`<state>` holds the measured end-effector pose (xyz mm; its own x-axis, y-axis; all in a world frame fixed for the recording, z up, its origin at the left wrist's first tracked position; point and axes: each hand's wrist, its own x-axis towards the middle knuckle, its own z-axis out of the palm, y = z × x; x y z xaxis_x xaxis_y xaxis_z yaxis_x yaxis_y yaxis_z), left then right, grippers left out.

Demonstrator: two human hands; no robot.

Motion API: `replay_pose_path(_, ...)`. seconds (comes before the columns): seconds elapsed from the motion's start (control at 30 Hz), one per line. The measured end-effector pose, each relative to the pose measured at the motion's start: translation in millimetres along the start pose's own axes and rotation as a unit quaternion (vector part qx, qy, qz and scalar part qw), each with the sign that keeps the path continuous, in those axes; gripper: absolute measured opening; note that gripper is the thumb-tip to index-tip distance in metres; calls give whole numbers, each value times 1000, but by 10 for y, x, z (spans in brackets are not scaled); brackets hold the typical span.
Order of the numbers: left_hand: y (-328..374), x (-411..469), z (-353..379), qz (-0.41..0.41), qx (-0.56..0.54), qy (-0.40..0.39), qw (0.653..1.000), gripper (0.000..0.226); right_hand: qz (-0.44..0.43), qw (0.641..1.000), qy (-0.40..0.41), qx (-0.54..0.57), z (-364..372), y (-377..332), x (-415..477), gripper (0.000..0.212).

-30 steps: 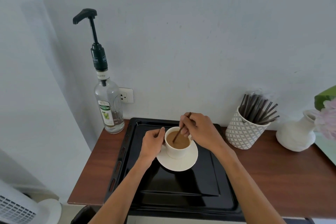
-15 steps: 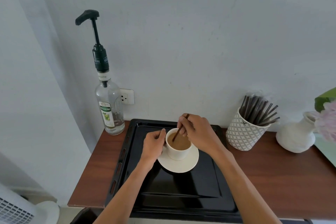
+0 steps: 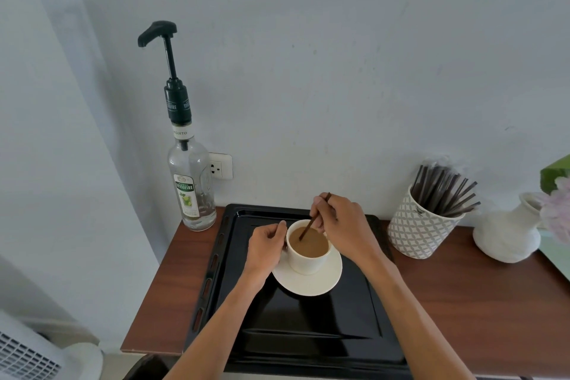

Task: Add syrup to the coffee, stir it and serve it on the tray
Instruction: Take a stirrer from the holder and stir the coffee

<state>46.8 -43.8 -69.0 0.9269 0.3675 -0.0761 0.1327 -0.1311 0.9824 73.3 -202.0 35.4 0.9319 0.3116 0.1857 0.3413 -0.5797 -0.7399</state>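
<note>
A white cup (image 3: 306, 261) of light brown coffee (image 3: 311, 244) stands on a white saucer (image 3: 317, 282), which rests on a black tray (image 3: 296, 327). My left hand (image 3: 266, 245) grips the cup at its left side, where the handle is hidden. My right hand (image 3: 342, 224) pinches a thin dark stir stick (image 3: 312, 222) whose lower end dips into the coffee. A clear syrup bottle (image 3: 192, 185) with a tall black pump stands on the table left of the tray, against the wall.
The brown wooden table (image 3: 481, 296) carries a patterned white holder (image 3: 421, 233) with several dark stir sticks at right. A white vase (image 3: 509, 233) with pink flowers stands further right. A wall socket (image 3: 220, 166) sits behind the bottle. A white appliance (image 3: 37, 355) is at lower left.
The stick's tip has shifted within the coffee as my right hand moves slightly. My left hand stays on the cup. The camera view has tilted a little.
</note>
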Motion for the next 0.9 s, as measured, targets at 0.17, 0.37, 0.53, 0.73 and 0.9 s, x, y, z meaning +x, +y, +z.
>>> replay_pose_path(0.17,-7,6,-14,0,6,-5,1000,52,-5,990,63,-122,-160,74,19,40)
replay_pose_path(0.37,-1,-14,1,-2,-6,1,1000,50,27,999,-15,12,-50,89,-61,39)
replay_pose_path(0.53,-13,-1,-8,-2,-7,-2,1000,51,-3,997,44,-68,-46,23,-13,36)
replay_pose_path(0.73,-19,-2,-2,-12,-15,-10,1000,50,37,993,38,-102,-171,111,-88,42)
replay_pose_path(0.9,-13,-5,-5,-10,-16,-11,1000,51,20,1000,4,-1,-16,-9,-62,36)
